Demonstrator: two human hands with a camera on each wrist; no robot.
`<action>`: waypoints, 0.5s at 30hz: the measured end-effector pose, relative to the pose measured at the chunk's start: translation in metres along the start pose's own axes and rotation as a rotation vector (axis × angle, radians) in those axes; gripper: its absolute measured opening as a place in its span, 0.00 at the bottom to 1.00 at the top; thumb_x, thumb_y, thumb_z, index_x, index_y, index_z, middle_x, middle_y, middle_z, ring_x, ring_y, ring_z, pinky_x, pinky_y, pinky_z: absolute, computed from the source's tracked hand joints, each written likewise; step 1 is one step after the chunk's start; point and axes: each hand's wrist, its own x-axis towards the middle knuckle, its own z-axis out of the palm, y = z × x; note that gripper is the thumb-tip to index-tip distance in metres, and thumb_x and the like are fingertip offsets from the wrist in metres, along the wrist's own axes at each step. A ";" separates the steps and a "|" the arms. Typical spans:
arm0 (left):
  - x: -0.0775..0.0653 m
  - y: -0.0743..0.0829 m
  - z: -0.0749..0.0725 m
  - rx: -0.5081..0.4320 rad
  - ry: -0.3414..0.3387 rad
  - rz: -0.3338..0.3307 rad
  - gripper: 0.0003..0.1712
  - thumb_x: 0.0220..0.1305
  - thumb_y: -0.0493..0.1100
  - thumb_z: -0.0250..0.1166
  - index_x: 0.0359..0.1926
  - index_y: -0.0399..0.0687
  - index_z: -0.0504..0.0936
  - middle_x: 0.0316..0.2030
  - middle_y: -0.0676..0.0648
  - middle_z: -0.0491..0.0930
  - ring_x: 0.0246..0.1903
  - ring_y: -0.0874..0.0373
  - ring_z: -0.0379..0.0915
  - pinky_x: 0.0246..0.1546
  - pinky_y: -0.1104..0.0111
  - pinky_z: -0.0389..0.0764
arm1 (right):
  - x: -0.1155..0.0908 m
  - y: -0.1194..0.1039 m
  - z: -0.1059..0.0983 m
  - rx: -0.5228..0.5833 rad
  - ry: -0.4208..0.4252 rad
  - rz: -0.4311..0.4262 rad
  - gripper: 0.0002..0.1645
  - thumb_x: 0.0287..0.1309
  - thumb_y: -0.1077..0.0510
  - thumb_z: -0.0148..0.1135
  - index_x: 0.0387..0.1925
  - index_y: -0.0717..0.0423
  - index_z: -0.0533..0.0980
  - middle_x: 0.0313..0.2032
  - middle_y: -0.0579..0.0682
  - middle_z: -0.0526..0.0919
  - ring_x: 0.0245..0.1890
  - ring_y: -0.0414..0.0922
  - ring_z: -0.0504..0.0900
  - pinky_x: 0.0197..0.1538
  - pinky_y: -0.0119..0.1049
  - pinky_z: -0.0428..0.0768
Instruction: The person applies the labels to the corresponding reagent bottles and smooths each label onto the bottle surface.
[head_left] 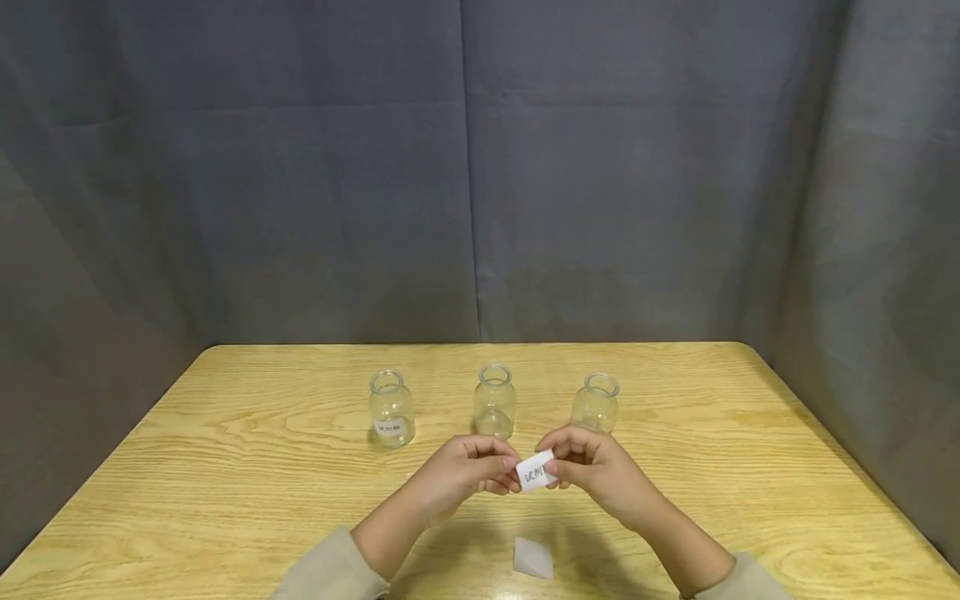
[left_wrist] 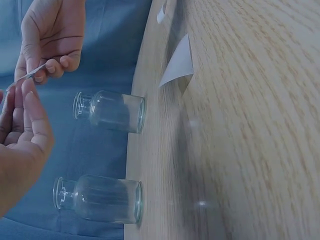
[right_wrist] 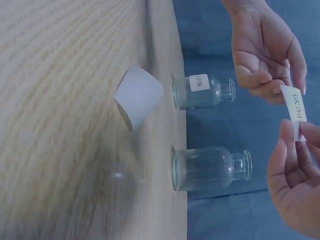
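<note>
A small white label (head_left: 535, 472) with dark printed characters is held between both hands above the table. The right hand (head_left: 611, 479) pinches its right end between thumb and fingers, covering part of the print. At the opposite edge, the left hand (head_left: 461, 479) grips with thumb and curled fingertips. Seen edge-on in the left wrist view, the label (left_wrist: 34, 71) looks like a thin strip. Behind the hands stand three clear glass bottles. The left bottle (head_left: 392, 410) bears a similar label; the middle bottle (head_left: 494, 403) and right bottle (head_left: 596, 403) show plain glass, their lower parts partly hidden.
On the wood-grain table (head_left: 225, 467), a curled piece of white paper (head_left: 533, 557) lies near the front, below the hands. Grey curtains (head_left: 337, 183) enclose the back and both sides.
</note>
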 end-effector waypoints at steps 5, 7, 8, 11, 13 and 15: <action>0.000 -0.004 -0.002 -0.030 -0.032 -0.003 0.12 0.56 0.35 0.56 0.35 0.24 0.71 0.28 0.47 0.76 0.29 0.58 0.74 0.36 0.65 0.74 | -0.001 0.002 0.002 0.000 -0.003 -0.005 0.15 0.51 0.65 0.56 0.39 0.74 0.69 0.29 0.55 0.74 0.27 0.41 0.75 0.33 0.35 0.75; 0.000 -0.005 -0.001 -0.034 -0.042 0.000 0.13 0.56 0.34 0.56 0.35 0.22 0.70 0.27 0.47 0.76 0.29 0.58 0.74 0.36 0.65 0.75 | -0.001 0.002 0.002 -0.001 -0.005 -0.005 0.16 0.51 0.66 0.56 0.39 0.75 0.68 0.29 0.55 0.74 0.28 0.41 0.74 0.33 0.35 0.75; 0.000 -0.005 -0.001 -0.031 -0.045 0.003 0.14 0.56 0.34 0.56 0.36 0.21 0.70 0.27 0.47 0.76 0.29 0.59 0.74 0.36 0.65 0.75 | -0.001 0.003 0.002 0.000 -0.006 -0.002 0.16 0.51 0.65 0.56 0.39 0.75 0.68 0.29 0.55 0.74 0.28 0.41 0.74 0.33 0.34 0.75; 0.000 -0.005 0.000 -0.016 -0.047 0.007 0.15 0.56 0.33 0.55 0.37 0.18 0.68 0.27 0.47 0.76 0.28 0.59 0.74 0.36 0.65 0.75 | -0.002 0.003 0.002 0.002 -0.011 0.003 0.16 0.51 0.66 0.55 0.40 0.75 0.68 0.29 0.56 0.74 0.28 0.41 0.74 0.33 0.33 0.75; 0.000 -0.006 -0.001 -0.005 -0.050 0.009 0.15 0.56 0.33 0.55 0.37 0.18 0.68 0.26 0.47 0.76 0.28 0.59 0.74 0.35 0.66 0.75 | -0.003 0.004 0.002 0.001 -0.012 0.005 0.15 0.51 0.66 0.55 0.40 0.75 0.68 0.29 0.56 0.74 0.28 0.41 0.75 0.33 0.33 0.75; 0.000 -0.006 -0.001 0.003 -0.054 0.013 0.15 0.56 0.32 0.55 0.37 0.17 0.67 0.26 0.48 0.76 0.28 0.60 0.74 0.34 0.68 0.75 | -0.003 0.004 0.002 0.001 -0.011 0.009 0.15 0.52 0.66 0.55 0.39 0.74 0.68 0.29 0.56 0.74 0.28 0.41 0.75 0.33 0.33 0.75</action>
